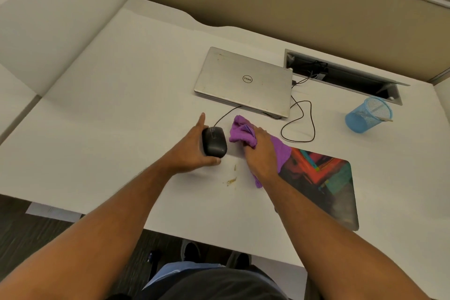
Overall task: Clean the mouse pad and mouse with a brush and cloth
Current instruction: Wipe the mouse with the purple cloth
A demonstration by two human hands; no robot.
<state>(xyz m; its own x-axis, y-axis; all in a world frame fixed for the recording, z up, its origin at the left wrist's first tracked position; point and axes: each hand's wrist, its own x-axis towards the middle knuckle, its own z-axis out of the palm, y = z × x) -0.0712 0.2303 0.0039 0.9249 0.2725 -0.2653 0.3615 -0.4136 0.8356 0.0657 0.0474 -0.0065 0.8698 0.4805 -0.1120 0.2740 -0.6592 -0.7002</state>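
Holding the mouse (214, 142) in my left hand (192, 151) | right hand (261, 153) grips cloth (243, 133) | crumbs (231, 180) left on desk (121, 117) | wiping not finished, I think

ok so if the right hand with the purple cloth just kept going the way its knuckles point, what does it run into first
Most likely the closed laptop. The right hand, gripping the purple cloth, points away from the person and slightly left, and only bare desk and the thin mouse cable lie between. Depth is hard to judge from this one view.
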